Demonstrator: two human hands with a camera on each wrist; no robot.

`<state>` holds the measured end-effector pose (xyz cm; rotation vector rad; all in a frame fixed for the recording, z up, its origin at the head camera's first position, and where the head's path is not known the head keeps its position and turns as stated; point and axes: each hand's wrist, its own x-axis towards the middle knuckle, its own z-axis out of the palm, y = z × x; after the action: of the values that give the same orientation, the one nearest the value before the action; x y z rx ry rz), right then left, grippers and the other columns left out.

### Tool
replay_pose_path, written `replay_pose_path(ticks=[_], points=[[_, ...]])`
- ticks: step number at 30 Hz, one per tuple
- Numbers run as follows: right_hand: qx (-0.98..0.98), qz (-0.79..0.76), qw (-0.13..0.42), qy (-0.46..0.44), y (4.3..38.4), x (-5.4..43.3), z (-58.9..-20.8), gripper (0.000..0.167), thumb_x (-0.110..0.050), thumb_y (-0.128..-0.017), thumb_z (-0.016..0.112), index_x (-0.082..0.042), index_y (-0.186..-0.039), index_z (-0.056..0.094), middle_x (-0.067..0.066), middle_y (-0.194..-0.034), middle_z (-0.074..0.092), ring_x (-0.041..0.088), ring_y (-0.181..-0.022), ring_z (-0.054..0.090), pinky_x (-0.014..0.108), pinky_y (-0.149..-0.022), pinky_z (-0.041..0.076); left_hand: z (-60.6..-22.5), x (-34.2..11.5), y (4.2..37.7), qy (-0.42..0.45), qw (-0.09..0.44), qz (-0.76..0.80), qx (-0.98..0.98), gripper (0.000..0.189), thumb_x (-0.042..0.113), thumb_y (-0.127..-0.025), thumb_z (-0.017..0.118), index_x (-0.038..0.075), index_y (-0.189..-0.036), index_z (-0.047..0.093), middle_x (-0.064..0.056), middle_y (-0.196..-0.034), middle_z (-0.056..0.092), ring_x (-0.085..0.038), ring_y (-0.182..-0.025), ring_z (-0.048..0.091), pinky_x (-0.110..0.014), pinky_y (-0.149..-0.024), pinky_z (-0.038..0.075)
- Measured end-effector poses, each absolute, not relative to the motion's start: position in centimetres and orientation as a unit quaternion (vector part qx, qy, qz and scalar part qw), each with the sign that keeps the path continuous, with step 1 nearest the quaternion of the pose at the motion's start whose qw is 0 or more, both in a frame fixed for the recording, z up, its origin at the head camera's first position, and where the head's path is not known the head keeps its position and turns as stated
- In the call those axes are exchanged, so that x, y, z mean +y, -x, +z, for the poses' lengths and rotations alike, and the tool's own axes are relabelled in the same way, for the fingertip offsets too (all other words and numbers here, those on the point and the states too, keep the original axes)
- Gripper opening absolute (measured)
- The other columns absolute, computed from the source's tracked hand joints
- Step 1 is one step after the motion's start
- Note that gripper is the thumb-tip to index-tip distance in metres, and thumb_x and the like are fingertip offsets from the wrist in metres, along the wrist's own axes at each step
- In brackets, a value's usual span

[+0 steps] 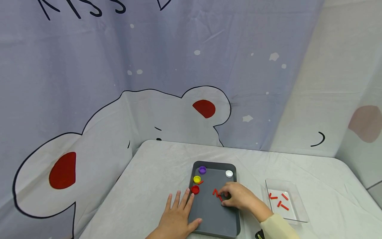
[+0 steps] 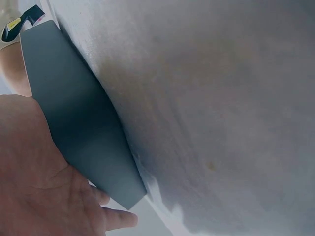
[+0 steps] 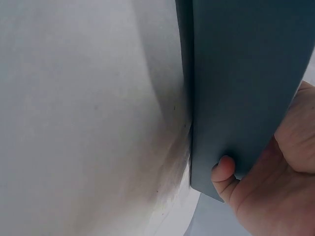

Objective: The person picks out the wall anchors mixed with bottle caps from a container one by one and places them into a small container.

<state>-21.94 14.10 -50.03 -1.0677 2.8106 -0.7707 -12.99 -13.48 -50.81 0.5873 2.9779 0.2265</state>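
Observation:
A grey tray (image 1: pixel 209 219) lies on the white-covered table. My left hand (image 1: pixel 176 219) rests at its left edge with fingers spread, fingertips close to the red bottle cap (image 1: pixel 195 190). Over the tray's right half, my right hand (image 1: pixel 238 195) has its thumb and index finger curled about a small red stick (image 1: pixel 220 198). Two more red sticks (image 1: pixel 214 191) lie right beside it, forming a zigzag. In the right wrist view a fingertip (image 3: pixel 225 168) shows against the tray's dark side; the sticks are hidden there. The left wrist view shows my left palm (image 2: pixel 44 172) beside the tray.
Yellow (image 1: pixel 197 179), purple (image 1: pixel 202 170) and white (image 1: pixel 229 173) caps sit farther up the tray, with a red stick (image 1: pixel 201 182) by the yellow one. A clear plastic box (image 1: pixel 298 202) holding several red sticks stands to the right. A printed curtain (image 1: pixel 167 59) hangs behind.

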Motion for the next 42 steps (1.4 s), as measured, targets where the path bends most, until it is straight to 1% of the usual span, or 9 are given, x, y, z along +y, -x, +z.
replay_pose_path(ticks=[13,18,25,32,37,42], points=[[0.909,-0.242,0.018,0.34,21.59,14.02,-49.73,0.027,-0.016,-0.074,0.089,-0.012,-0.098,0.077,-0.008,-0.076,0.053,0.0,-0.068,0.045,0.024,-0.062,0.042,-50.78,-13.38,13.02,-0.191,0.046,0.058,0.979,0.087,0.073,-0.096,0.04,0.014,-0.16,0.033,-0.008,-0.168,0.024,-0.043,-0.151,0.023,-0.066,-0.118,0.012],[0.909,-0.236,0.019,0.342,21.68,13.99,-49.68,0.026,-0.013,-0.075,0.088,-0.011,-0.098,0.077,-0.009,-0.075,0.053,0.001,-0.068,0.046,0.025,-0.063,0.043,-50.73,-13.39,13.07,-0.192,0.046,0.057,0.979,0.087,0.073,-0.096,0.04,0.014,-0.16,0.033,-0.009,-0.168,0.024,-0.043,-0.151,0.023,-0.067,-0.118,0.013],[0.911,-0.235,0.029,0.338,21.7,13.96,-49.71,0.027,-0.007,-0.076,0.086,-0.009,-0.102,0.077,-0.01,-0.073,0.056,0.002,-0.068,0.049,0.025,-0.063,0.044,-50.81,-13.45,13.09,-0.191,0.047,0.059,0.979,0.087,0.073,-0.096,0.04,0.015,-0.16,0.033,-0.008,-0.168,0.024,-0.043,-0.151,0.023,-0.066,-0.118,0.013],[0.913,-0.237,0.034,0.331,21.69,13.87,-49.71,0.026,-0.004,-0.076,0.084,-0.008,-0.101,0.077,-0.012,-0.071,0.056,0.002,-0.068,0.051,0.024,-0.063,0.045,-50.92,-13.48,13.02,-0.193,0.046,0.067,0.978,0.085,0.071,-0.097,0.04,0.014,-0.16,0.034,-0.008,-0.168,0.024,-0.043,-0.151,0.024,-0.066,-0.118,0.013],[0.913,-0.238,0.041,0.329,21.59,13.76,-49.45,0.027,-0.004,-0.076,0.084,-0.008,-0.101,0.077,-0.013,-0.071,0.056,0.002,-0.068,0.051,0.025,-0.063,0.045,-50.9,-13.54,13.07,-0.192,0.043,0.067,0.978,0.085,0.071,-0.097,0.041,0.014,-0.159,0.035,-0.008,-0.167,0.025,-0.043,-0.151,0.025,-0.066,-0.118,0.014],[0.914,-0.231,0.043,0.331,21.75,13.75,-49.45,0.024,-0.005,-0.076,0.084,-0.01,-0.098,0.076,-0.014,-0.07,0.055,0.0,-0.066,0.049,0.025,-0.062,0.044,-50.93,-13.5,13.06,-0.191,0.044,0.069,0.978,0.085,0.071,-0.097,0.041,0.014,-0.16,0.034,-0.008,-0.167,0.025,-0.043,-0.151,0.025,-0.066,-0.118,0.014]])
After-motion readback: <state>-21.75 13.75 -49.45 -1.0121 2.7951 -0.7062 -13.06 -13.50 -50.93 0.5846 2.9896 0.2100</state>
